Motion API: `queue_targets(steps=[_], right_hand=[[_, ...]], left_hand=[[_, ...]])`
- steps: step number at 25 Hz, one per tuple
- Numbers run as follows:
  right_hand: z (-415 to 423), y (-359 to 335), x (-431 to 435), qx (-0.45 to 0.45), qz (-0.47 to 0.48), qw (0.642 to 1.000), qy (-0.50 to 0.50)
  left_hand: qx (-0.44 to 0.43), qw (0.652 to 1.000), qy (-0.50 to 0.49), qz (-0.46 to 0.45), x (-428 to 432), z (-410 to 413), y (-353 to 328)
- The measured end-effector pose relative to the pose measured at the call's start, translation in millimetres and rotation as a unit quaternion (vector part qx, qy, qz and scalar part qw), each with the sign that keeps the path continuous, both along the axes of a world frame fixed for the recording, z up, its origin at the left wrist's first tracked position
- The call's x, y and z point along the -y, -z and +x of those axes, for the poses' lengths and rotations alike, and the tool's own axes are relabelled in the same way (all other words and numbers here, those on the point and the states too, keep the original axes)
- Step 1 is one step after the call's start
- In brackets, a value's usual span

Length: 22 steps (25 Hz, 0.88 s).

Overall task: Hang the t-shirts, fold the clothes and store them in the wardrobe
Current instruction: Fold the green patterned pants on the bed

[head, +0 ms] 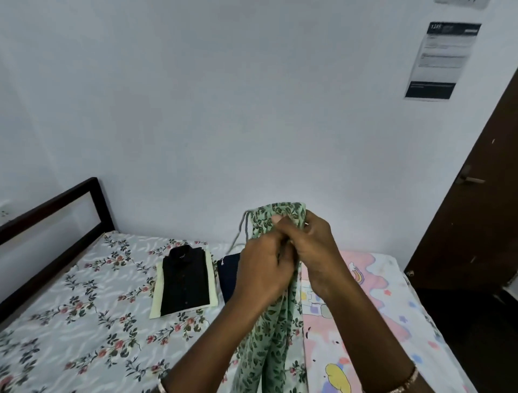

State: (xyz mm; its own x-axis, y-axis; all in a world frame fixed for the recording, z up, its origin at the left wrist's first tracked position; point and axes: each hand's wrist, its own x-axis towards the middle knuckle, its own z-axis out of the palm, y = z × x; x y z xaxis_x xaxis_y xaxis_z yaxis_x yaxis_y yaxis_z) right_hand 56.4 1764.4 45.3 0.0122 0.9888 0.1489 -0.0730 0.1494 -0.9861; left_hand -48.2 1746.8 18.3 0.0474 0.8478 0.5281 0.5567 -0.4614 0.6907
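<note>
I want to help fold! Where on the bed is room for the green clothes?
Bare floral sheet left of and in front of the black shirt. Bare pink cartoon sheet right of the green garment. Crowded mid-bed: shirt beside navy garment.

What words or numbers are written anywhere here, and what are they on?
"124" plus one unclear character: white header at the top of the paper notice.
The rest of that notice: too blurred to read.
The second paper at the top edge: cut off, unreadable.
Collar label of the black shirt: too small to read.
The green leaf-print garment, floral bedsheet and cartoon bedsheet: no writing visible.
</note>
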Motion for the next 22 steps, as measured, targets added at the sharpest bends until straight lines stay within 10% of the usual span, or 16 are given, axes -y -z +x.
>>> queue_targets(steps=[3,7,12,22], right_hand=[[25,-2,-16,-0.033,-0.020,0.999,0.027],[54,-15,-32,-0.064,-0.031,0.997,0.014],[84,-33,-56,-0.096,-0.019,0.995,-0.035],[134,-82,-91,-0.099,0.032,0.991,-0.078]], left_hand=[[0.124,0.989,0.080,-0.032,-5,-2,0],[0.207,0.969,-0.133,-0.014,-23,-14,11],[0.180,0.936,0.037,-0.299,-60,-16,25],[0.217,0.953,0.121,-0.171,-96,-10,19]])
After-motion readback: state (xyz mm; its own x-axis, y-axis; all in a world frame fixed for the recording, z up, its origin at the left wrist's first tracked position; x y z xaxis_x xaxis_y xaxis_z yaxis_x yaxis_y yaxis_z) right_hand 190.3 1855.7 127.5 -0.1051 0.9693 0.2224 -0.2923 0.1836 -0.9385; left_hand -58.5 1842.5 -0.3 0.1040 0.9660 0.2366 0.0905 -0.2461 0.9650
